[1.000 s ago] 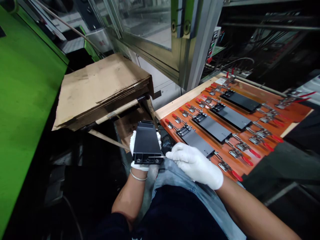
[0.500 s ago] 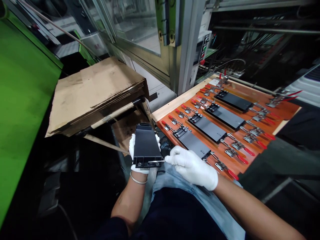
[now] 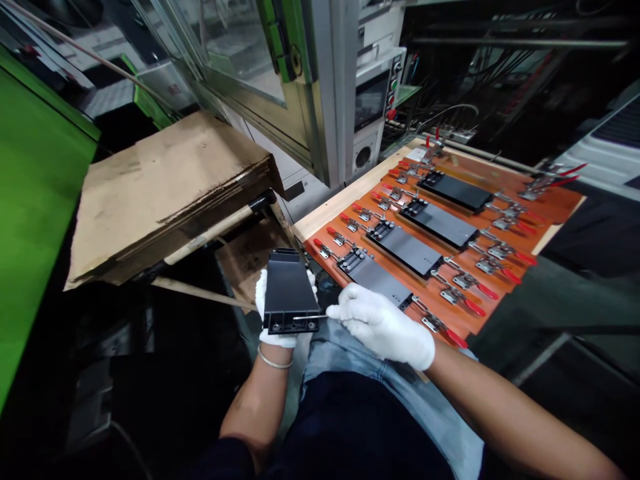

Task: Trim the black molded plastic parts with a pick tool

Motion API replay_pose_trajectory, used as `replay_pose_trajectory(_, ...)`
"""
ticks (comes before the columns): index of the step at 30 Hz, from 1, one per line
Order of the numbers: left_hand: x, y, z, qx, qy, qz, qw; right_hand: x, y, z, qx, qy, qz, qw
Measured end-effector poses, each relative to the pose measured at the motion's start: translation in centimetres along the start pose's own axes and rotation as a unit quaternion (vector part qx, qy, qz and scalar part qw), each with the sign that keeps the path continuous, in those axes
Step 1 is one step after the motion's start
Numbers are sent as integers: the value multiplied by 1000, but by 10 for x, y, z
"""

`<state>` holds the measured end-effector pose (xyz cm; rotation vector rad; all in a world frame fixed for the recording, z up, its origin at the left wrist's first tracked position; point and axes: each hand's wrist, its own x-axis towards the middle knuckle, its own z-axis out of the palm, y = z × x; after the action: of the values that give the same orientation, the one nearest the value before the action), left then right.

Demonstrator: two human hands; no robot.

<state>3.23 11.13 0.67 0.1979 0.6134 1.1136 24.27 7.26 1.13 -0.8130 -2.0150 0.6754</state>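
Note:
My left hand (image 3: 261,293), in a white glove, is closed around a black rectangular plastic part (image 3: 290,287) from beneath, so most of its fingers are hidden. The part's near end has ribs and round fittings. My right hand (image 3: 377,323), also gloved in white, pinches a thin metal rod-like tool (image 3: 313,317). Its tip lies across the near end of the plastic part; whether it touches the part I cannot tell. To the right, several similar dark panels (image 3: 405,250) lie in a row on an orange board, between red-handled toggle clamps (image 3: 463,300).
The orange fixture board (image 3: 545,213) has a wooden edge strip. A stack of cardboard sheets (image 3: 170,173) rests on a cart with a tubular handle (image 3: 210,237). Behind stands a machine with a glazed door frame (image 3: 320,100). A green machine panel (image 3: 35,200) rises at the left.
The view has shifted slightly, so the surroundings sit further left. Both hands keep their holds, and the metal tool's tip has moved slightly left along the plastic part's near end.

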Motion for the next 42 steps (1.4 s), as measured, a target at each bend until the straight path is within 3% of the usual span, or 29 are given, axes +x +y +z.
replay_pose_trajectory(7,6,-5,-11,-21,24,-16,999,-7,6,2,22,-16,-27,999)
replay_pose_trajectory(11,9,-10,-18,-17,19,-23,999,-3,7,4,21,25,0,999)
replay_pose_trajectory(19,7,-15,-6,-9,13,-37,999,-9,7,1,72,12,-36,997)
replay_pose_trajectory(34,10,-22,-6,-11,76,-16,997,-18,10,7,71,61,1,996)
replay_pose_trajectory(39,9,-23,-1,-8,72,-30,997,-24,8,2,69,5,-8,998)
replay_pose_trajectory(42,8,-25,6,0,87,-12,996,-25,6,-3,100,17,-4,995)
